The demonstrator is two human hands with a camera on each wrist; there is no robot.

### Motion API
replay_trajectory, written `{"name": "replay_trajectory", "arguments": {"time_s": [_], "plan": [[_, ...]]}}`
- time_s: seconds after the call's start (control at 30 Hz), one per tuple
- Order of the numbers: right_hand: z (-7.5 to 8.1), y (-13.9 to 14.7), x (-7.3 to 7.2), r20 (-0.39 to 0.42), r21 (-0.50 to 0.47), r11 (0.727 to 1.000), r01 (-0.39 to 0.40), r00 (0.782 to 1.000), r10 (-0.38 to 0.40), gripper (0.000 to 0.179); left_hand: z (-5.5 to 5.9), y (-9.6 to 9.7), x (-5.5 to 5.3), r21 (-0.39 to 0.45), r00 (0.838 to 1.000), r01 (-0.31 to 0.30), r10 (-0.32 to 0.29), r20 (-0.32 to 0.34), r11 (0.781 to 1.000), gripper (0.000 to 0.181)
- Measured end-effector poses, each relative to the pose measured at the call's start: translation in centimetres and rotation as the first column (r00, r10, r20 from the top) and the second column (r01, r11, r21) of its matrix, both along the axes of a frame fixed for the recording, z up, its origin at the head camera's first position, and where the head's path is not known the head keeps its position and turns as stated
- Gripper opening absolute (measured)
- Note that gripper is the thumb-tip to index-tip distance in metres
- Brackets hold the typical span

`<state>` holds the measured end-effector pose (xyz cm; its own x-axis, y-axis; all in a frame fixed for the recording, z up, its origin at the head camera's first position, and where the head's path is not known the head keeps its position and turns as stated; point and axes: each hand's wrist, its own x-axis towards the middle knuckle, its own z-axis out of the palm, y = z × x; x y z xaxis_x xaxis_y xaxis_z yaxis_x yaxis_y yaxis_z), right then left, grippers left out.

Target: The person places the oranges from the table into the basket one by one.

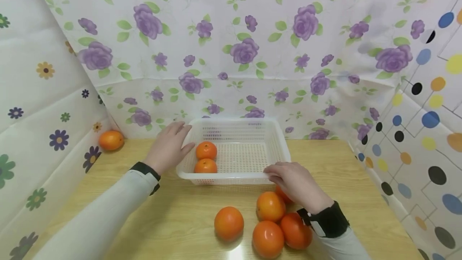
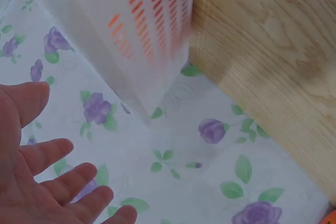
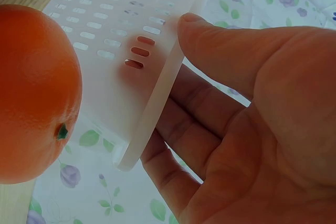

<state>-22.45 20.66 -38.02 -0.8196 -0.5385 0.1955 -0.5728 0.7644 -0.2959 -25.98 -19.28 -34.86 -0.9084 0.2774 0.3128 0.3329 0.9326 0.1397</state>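
A white plastic basket (image 1: pixel 231 176) stands on the table against the flowered cloth. Two small orange fruits, one (image 1: pixel 206 150) behind the other (image 1: pixel 205 166), lie at its left end. My right hand (image 1: pixel 297 181) grips the basket's front right rim; in the right wrist view the thumb is outside the wall, the fingers inside. At the left end is my left hand (image 1: pixel 169 147). Its fingers (image 2: pixel 79 182) are spread and apart from the basket in the left wrist view. Several larger oranges (image 1: pixel 268 239) cluster below my right hand, one partly hidden under it.
A single orange (image 1: pixel 229 224) sits left of the cluster. Another orange fruit (image 1: pixel 111 140) lies at the table's far left corner. Patterned cloth walls (image 1: pixel 223 51) enclose the wooden table (image 1: pixel 173 220) at the back and both sides.
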Motion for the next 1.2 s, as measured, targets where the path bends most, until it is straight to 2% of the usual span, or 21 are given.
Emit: {"name": "replay_trajectory", "arguments": {"time_s": [0.27, 0.37, 0.67, 0.8, 1.0, 1.2], "plan": [[-0.1, -0.3, 0.0, -0.059, 0.005, 1.0, -0.017, 0.998, 0.017, 0.022, 0.0, -2.5, 0.8, 0.02, 0.999, -0.021, 0.021, -0.029, 1.0, 0.06], [-0.2, -0.3, 0.0, -0.057, 0.005, 1.0, -0.01, 0.998, 0.011, 0.022, -0.1, -3.0, 0.9, 0.04, 0.999, -0.021, 0.022, -0.042, 0.999, 0.059], [-0.3, 0.0, 0.0, -0.061, 0.004, 1.0, 0.001, 0.998, -0.001, 0.023, -0.5, -4.8, 0.6, 0.094, 0.987, -0.001, 0.016, -0.158, 0.996, 0.061], [-0.2, -0.1, 0.1, -0.061, 0.014, 1.0, 0.0, 0.998, 0.001, 0.023, -0.6, -5.9, 0.9, 0.11, 0.984, -0.01, 0.029, -0.174, 0.994, 0.062], [0.0, -0.3, 0.3, -0.021, 0.023, 1.0, 0.017, 1.0, -0.017, 0.024, -1.0, -8.0, 0.9, 0.091, 0.983, -0.069, 0.084, -0.166, 0.993, 0.063], [0.1, -0.2, 0.3, -0.009, 0.023, 0.999, 0.024, 1.0, -0.024, 0.024, -1.8, -10.0, 0.3, 0.057, 0.967, -0.106, 0.116, -0.228, 0.993, 0.064]]}}
